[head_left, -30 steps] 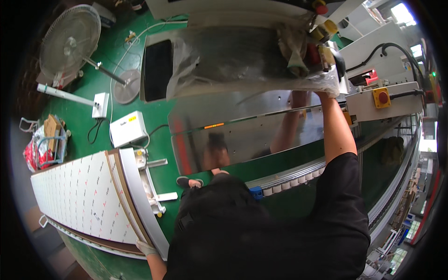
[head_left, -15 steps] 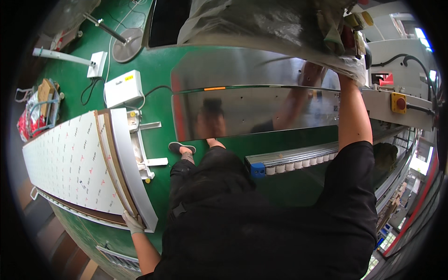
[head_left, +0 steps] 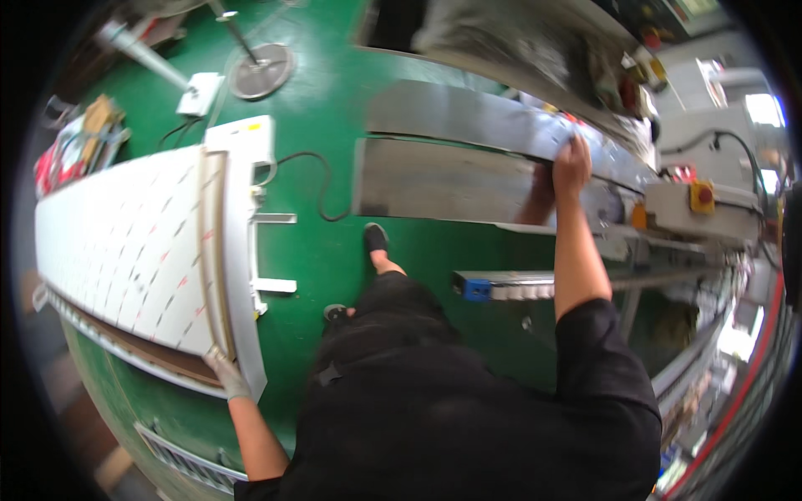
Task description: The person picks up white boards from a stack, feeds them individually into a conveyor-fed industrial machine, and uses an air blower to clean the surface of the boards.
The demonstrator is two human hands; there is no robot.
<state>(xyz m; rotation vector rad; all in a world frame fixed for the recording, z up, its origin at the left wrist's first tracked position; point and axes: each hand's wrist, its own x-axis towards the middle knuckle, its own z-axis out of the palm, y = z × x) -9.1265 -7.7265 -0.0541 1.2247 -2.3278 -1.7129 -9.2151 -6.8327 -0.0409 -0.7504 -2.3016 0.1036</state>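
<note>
At the left, my left hand [head_left: 225, 373], in a pale glove, grips the near right corner of a white, film-covered panel [head_left: 125, 259] with printed marks and brown edge strips. Its fingertips curl over the panel's edge. My bare right hand [head_left: 572, 167] is raised over the shiny metal machine bed [head_left: 451, 175], its fingers drawn together and somewhat blurred. Whether anything is between those fingers is hidden. A reflection of the arm shows in the metal below.
Clear plastic sheeting [head_left: 518, 50] covers a machine part beyond the bed. A yellow box with a red button [head_left: 702, 197] sits at the right. A blue-ended roller rail [head_left: 476, 290] runs under the bed. A white box [head_left: 251, 138] and a round stand base [head_left: 262, 72] stand on the green floor.
My right hand has come out from beside the plastic sheeting and moved left over the metal bed. My left hand stays on the panel's corner. My feet have shifted and the view has turned.
</note>
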